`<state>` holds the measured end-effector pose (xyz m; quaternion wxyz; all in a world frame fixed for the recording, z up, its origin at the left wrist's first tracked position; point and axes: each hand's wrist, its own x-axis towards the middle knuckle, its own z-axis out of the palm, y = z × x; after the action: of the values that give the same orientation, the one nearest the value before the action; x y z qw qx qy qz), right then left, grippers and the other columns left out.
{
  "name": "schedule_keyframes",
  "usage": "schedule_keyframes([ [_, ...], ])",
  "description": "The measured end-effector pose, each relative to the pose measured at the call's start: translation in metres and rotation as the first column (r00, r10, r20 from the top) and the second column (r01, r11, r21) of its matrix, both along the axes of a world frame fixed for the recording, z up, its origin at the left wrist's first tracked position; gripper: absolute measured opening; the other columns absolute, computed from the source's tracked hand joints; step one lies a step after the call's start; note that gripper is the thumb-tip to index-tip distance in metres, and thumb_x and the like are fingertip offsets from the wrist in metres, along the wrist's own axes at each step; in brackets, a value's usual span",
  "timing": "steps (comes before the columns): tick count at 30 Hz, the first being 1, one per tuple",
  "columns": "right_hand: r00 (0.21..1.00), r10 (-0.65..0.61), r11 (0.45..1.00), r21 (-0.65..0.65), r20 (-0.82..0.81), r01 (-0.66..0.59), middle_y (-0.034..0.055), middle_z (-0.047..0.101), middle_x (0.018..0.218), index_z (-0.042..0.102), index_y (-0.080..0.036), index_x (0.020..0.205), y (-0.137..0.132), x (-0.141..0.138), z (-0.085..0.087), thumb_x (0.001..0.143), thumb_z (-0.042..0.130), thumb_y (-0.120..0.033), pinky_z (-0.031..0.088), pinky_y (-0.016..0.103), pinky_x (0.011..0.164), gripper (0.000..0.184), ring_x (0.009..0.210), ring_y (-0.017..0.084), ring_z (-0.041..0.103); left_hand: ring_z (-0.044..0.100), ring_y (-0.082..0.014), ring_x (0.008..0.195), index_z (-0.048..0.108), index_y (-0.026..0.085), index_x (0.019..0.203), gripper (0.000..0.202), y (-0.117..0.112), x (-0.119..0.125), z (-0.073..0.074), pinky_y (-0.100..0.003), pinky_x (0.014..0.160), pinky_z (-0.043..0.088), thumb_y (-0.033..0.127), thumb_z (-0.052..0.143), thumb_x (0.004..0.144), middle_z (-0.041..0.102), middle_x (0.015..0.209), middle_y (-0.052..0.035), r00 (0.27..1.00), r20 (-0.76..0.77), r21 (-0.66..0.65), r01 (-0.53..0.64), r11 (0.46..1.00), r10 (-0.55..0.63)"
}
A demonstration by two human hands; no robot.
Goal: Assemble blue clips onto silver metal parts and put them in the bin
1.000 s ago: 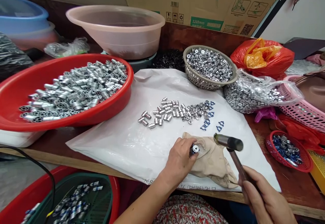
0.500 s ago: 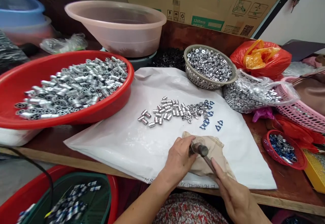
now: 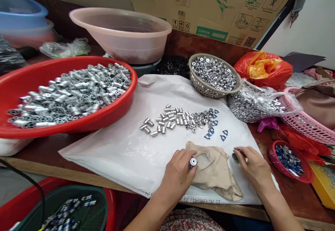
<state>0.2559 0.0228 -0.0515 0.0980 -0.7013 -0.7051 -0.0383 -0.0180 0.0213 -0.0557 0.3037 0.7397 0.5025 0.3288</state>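
My left hand [image 3: 178, 177] pinches a small silver cylinder part [image 3: 193, 162], held upright on the left edge of a folded beige cloth [image 3: 218, 171]. My right hand [image 3: 253, 166] rests on the white plastic sheet [image 3: 125, 150] just right of the cloth. Its fingers curl over the hammer, of which only the dark head [image 3: 235, 156] shows. Beyond the cloth lie a loose row of silver parts [image 3: 172, 119] and a few blue clips [image 3: 213, 133].
A red basin of metal cylinders [image 3: 15, 133] sits at left, a pink basin [image 3: 123, 46] behind it. A beige basket [image 3: 201, 86], a bag of washers [image 3: 256, 102], a pink basket [image 3: 309, 128] and a small red basket [image 3: 272, 150] stand at right. A green basket [image 3: 102, 206] is below the table edge.
The hammer came down onto the part half a second ago. My right hand has since moved it right and lowered it onto the sheet. My left hand still holds the part.
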Motion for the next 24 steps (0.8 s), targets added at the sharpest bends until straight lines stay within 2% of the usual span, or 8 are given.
schedule_keyframes([
  [3,1.0,-0.001,0.998,-0.055,-0.004,0.001,0.0025,0.069,0.09,0.066,-0.025,0.087,0.045,-0.015,-0.006,0.084,0.044,-0.045,0.047,0.03,0.058,0.03,0.074,0.019,0.065,0.061,-0.021,0.081,0.062,0.024,0.097,0.023,-0.028,-0.065,-0.004,-0.031,0.07,0.051,0.017,0.051,0.078,0.065,0.085,-0.0048,0.977,-0.121,0.102,-0.166,0.981,0.178],
  [7,0.999,0.024,0.996,-0.085,-0.03,-0.027,0.0027,0.069,0.082,0.067,-0.024,0.076,0.069,-0.015,-0.018,0.08,0.047,-0.045,0.046,0.031,0.054,0.03,0.067,0.02,0.064,0.064,-0.0232,0.071,0.064,0.032,0.092,0.019,-0.084,-0.174,-0.01,-0.036,0.066,0.053,0.03,0.057,0.075,0.068,0.084,0.0004,0.754,-0.506,0.138,-0.408,0.902,0.419],
  [9,0.999,0.011,0.994,-0.107,-0.038,-0.015,0.0041,0.068,0.087,0.067,-0.023,0.076,0.073,-0.012,-0.021,0.078,0.046,-0.046,0.047,0.033,0.056,0.031,0.068,0.021,0.064,0.064,-0.0239,0.072,0.065,0.029,0.09,0.017,-0.096,-0.195,-0.007,-0.036,0.065,0.053,0.032,0.057,0.076,0.069,0.086,-0.0022,0.681,-0.579,0.166,-0.441,0.882,0.449],
  [12,0.999,-0.035,0.991,-0.133,-0.038,0.029,0.0067,0.066,0.091,0.067,-0.023,0.076,0.076,-0.014,-0.02,0.076,0.045,-0.049,0.048,0.035,0.054,0.034,0.066,0.023,0.064,0.062,-0.0219,0.083,0.063,0.023,0.091,0.016,-0.066,-0.171,-0.001,-0.033,0.074,0.051,0.026,0.05,0.083,0.066,0.085,-0.0046,0.73,-0.519,0.179,-0.417,0.891,0.446],
  [16,0.987,0.048,0.999,0.024,-0.154,-0.045,0.0095,0.066,0.092,0.061,-0.021,0.071,0.068,-0.026,-0.011,0.077,0.042,-0.049,0.052,0.037,0.061,0.035,0.069,0.023,0.065,0.057,-0.0227,0.094,0.058,0.019,0.104,0.026,0.023,-0.107,0.003,-0.034,0.081,0.048,0.012,0.049,0.081,0.061,0.099,-0.0089,0.805,-0.473,0.042,-0.385,0.922,0.358],
  [18,0.957,0.116,0.99,0.113,-0.266,-0.089,0.0097,0.067,0.089,0.06,-0.02,0.072,0.057,-0.031,-0.005,0.078,0.044,-0.047,0.054,0.036,0.069,0.032,0.074,0.023,0.066,0.056,-0.0247,0.096,0.06,0.019,0.097,0.023,0.055,-0.088,0.005,-0.037,0.08,0.047,0.009,0.052,0.078,0.06,0.099,-0.0095,0.83,-0.456,-0.04,-0.379,0.924,0.321],
  [21,0.885,0.098,0.993,0.099,-0.455,-0.06,0.0076,0.07,0.088,0.061,-0.019,0.091,0.035,-0.042,0.001,0.08,0.052,-0.044,0.057,0.032,0.065,0.029,0.069,0.019,0.068,0.058,-0.0236,0.092,0.06,0.019,0.084,0.013,0.069,-0.072,0.007,-0.036,0.08,0.046,0.01,0.054,0.076,0.061,0.093,-0.0078,0.874,-0.403,-0.062,-0.321,0.945,0.271],
  [24,0.789,0.164,0.986,0.101,-0.591,-0.129,0.0071,0.07,0.099,0.062,-0.02,0.106,0.016,-0.062,0.005,0.081,0.057,-0.036,0.058,0.03,0.072,0.03,0.081,0.019,0.069,0.06,-0.0182,0.079,0.059,0.019,0.088,0.011,0.051,-0.051,0.011,-0.03,0.073,0.048,0.017,0.053,0.08,0.063,0.085,-0.0041,0.965,-0.183,-0.157,-0.216,0.964,0.187],
])
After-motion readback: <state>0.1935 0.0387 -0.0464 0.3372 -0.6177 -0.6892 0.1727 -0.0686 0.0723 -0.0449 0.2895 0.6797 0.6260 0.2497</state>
